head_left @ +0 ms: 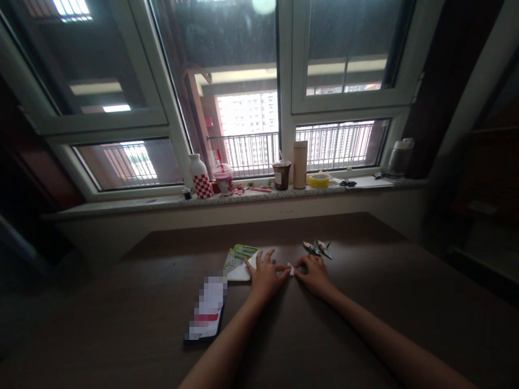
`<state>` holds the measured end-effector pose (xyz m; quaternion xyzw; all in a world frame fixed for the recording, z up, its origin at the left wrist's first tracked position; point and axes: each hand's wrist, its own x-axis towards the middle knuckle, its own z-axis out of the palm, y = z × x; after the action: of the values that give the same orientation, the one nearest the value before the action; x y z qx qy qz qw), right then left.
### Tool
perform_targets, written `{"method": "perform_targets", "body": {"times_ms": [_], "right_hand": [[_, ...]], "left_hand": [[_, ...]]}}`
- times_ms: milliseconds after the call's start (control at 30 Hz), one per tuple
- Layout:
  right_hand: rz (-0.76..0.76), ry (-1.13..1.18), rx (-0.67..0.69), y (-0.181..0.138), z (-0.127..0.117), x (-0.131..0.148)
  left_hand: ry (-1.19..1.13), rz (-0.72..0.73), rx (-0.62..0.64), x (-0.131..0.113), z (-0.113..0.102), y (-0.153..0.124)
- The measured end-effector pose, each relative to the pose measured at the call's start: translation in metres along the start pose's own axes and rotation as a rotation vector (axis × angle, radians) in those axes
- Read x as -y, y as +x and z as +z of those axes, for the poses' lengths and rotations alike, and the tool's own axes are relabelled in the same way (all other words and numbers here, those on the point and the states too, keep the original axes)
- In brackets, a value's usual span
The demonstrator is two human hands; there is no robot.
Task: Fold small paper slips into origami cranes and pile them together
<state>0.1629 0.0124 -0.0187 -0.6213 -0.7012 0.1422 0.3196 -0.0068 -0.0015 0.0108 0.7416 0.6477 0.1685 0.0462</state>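
Note:
Between the fingertips of both hands is a small white piece [291,269], apparently paper; its exact shape is too small to make out. My left hand [266,274] pinches it from the left with thumb and forefinger, the other fingers spread. From the right, the curled fingers of my right hand [315,274] pinch its other side. Beside my left hand lie green printed packets [234,260] with a white sheet [239,273] partly over them. A folded, pointed paper figure [318,248] sits just beyond my right hand.
A phone [207,308] with a lit, blurred screen lies left of my left forearm on the dark table [133,302]. Along the windowsill [251,202] stand a checked bottle [201,177], drink cups [281,175], a tan flask [300,165] and yellow tape [319,180].

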Motion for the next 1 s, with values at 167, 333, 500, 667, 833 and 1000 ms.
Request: {"method": "perform_targets", "body": {"times_ms": [167,333,500,667,833,1000], "right_hand": [[0.016,0.005,0.013,0.0,0.0,0.0],[0.008,-0.001,0.007,0.0,0.001,-0.001],[-0.007,-0.014,-0.015,-0.001,0.002,-0.002],[-0.009,-0.021,-0.025,-0.001,0.003,-0.002],[-0.022,-0.016,-0.021,0.0,0.003,-0.003],[-0.027,-0.007,-0.019,0.0,0.003,-0.004]], "left_hand": [[0.003,-0.012,-0.017,0.001,0.003,0.001],[0.009,0.0,-0.055,0.003,0.009,-0.001],[-0.027,0.075,-0.065,0.006,0.009,-0.001],[-0.138,0.102,-0.026,0.01,0.004,0.002],[-0.15,0.132,0.035,0.009,0.0,0.001],[-0.127,0.071,0.053,0.005,-0.001,0.001]]}}
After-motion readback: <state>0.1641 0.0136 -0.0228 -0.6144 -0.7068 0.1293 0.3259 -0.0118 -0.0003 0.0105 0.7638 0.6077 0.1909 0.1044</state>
